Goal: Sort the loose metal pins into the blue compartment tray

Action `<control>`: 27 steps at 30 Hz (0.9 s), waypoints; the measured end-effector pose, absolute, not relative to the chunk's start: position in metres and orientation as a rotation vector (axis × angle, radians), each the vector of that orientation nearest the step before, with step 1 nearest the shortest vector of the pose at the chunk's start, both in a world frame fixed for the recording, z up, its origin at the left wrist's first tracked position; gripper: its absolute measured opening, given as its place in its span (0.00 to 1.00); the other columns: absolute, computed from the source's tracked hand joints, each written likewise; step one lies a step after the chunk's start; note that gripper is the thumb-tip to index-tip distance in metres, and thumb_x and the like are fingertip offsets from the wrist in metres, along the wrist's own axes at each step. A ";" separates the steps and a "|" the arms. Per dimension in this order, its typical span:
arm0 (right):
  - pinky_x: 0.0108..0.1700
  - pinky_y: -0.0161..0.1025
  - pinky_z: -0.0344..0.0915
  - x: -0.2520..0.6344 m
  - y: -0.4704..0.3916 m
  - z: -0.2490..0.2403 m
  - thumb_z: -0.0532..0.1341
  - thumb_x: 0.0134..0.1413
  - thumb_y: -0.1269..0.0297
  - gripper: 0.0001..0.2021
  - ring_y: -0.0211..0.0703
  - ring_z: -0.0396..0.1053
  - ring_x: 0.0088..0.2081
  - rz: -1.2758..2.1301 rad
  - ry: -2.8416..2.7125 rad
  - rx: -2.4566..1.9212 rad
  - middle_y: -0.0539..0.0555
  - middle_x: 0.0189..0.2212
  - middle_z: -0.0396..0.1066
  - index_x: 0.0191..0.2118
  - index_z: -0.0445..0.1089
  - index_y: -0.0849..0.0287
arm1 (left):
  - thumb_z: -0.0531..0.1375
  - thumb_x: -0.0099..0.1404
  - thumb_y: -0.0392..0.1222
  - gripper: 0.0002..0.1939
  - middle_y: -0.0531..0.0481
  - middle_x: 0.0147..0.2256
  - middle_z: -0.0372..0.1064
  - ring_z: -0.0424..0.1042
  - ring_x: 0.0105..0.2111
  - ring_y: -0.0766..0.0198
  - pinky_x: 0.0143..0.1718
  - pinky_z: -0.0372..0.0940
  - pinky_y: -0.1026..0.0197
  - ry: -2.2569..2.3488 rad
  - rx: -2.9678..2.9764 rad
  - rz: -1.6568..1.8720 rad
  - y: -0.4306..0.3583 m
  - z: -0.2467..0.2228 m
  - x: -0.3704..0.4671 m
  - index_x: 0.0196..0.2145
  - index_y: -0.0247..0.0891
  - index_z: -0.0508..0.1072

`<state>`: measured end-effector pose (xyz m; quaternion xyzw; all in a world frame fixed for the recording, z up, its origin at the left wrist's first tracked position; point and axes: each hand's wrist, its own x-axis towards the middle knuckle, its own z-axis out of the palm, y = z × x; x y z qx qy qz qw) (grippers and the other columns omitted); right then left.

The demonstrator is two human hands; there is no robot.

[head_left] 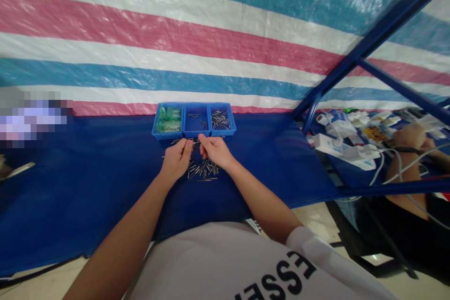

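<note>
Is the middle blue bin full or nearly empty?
Nearly empty: the middle bin shows mostly bare blue floor with a few pins, unlike the fuller right bin.

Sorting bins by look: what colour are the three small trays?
Blue trays, clearest in the head view.

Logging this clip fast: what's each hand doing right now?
Left hand: fingers pinched over the pins; what it holds cannot be told.
Right hand: pinched likewise beside it; contents cannot be told.
</note>
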<state>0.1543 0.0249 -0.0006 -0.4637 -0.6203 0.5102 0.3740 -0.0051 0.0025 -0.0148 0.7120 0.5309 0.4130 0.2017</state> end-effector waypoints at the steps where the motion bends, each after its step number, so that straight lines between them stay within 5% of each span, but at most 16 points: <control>1: 0.25 0.32 0.58 0.154 0.025 -0.002 0.51 0.56 0.37 0.31 0.32 0.60 0.16 1.327 -1.551 -1.190 0.47 0.11 0.61 0.17 0.64 0.59 | 0.48 0.70 0.47 0.18 0.55 0.19 0.64 0.66 0.21 0.68 0.27 0.58 0.65 1.475 1.984 1.148 0.002 -0.015 -0.005 0.27 0.38 0.67; 6: 0.19 0.31 0.53 0.155 0.031 -0.003 0.52 0.55 0.37 0.30 0.31 0.57 0.13 1.360 -1.250 -1.240 0.46 0.09 0.57 0.18 0.63 0.59 | 0.47 0.71 0.48 0.17 0.55 0.19 0.64 0.65 0.20 0.67 0.26 0.58 0.64 1.447 1.923 1.167 0.002 -0.018 -0.005 0.32 0.38 0.70; 9: 0.18 0.30 0.53 0.159 0.036 0.000 0.50 0.57 0.38 0.28 0.31 0.63 0.16 1.350 -1.112 -1.195 0.49 0.19 0.68 0.34 0.71 0.61 | 0.46 0.71 0.48 0.18 0.55 0.19 0.64 0.64 0.19 0.67 0.25 0.58 0.64 1.455 1.926 1.165 0.003 -0.018 -0.006 0.33 0.38 0.70; 12: 0.20 0.29 0.56 0.162 0.040 0.000 0.49 0.61 0.42 0.27 0.30 0.67 0.20 1.286 -1.113 -1.115 0.52 0.30 0.74 0.51 0.67 0.58 | 0.46 0.71 0.48 0.18 0.55 0.19 0.64 0.65 0.20 0.67 0.26 0.58 0.64 1.462 1.932 1.170 0.003 -0.018 -0.006 0.33 0.38 0.71; 20: 0.40 0.37 0.64 0.164 0.031 -0.007 0.58 0.58 0.64 0.08 0.38 0.69 0.34 0.785 -1.960 -1.216 0.53 0.33 0.74 0.39 0.73 0.60 | 0.48 0.70 0.48 0.17 0.54 0.21 0.67 0.66 0.21 0.67 0.28 0.60 0.65 1.511 1.972 1.137 0.003 -0.016 -0.004 0.33 0.38 0.72; 27: 0.49 0.43 0.59 0.162 0.026 -0.011 0.63 0.53 0.70 0.09 0.45 0.66 0.42 0.424 -2.393 -1.192 0.58 0.40 0.73 0.42 0.73 0.62 | 0.48 0.70 0.47 0.17 0.53 0.25 0.70 0.67 0.24 0.67 0.29 0.60 0.65 1.538 1.993 1.120 0.004 -0.014 -0.003 0.33 0.38 0.72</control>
